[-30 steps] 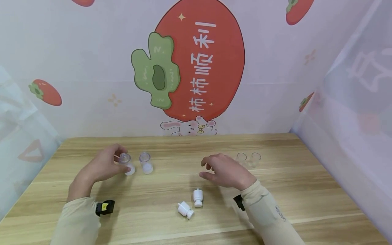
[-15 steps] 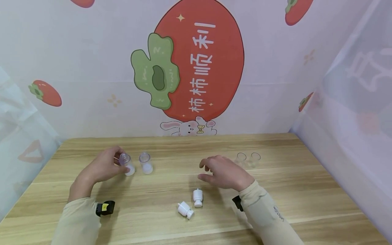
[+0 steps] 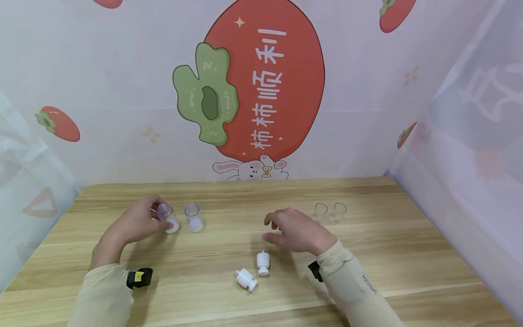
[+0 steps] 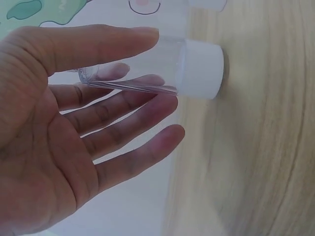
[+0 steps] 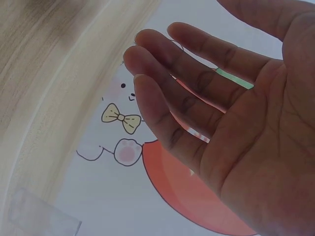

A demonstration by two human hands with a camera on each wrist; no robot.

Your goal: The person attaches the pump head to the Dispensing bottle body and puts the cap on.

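Note:
My left hand [image 3: 136, 220] holds a clear bottle with a white base [image 3: 173, 225], thumb on the near side and fingers behind. In the left wrist view, the fingers reach loosely around the clear wall of that bottle [image 4: 199, 69], whose white base is down at the wood. A second such bottle [image 3: 195, 222] stands upright just to its right. My right hand [image 3: 298, 230] hovers over the table with loosely bent fingers and holds nothing; its palm [image 5: 256, 142] shows bare in the right wrist view. Nearest to it lie two white pump heads [image 3: 263, 263] [image 3: 247, 279].
Two transparent cup-like pieces with thin dark rims [image 3: 321, 208] [image 3: 340, 208] stand beyond the right hand; their walls are hard to see. The wooden table [image 3: 212, 299] meets a printed cloth backdrop [image 3: 359, 145] at the back and sides.

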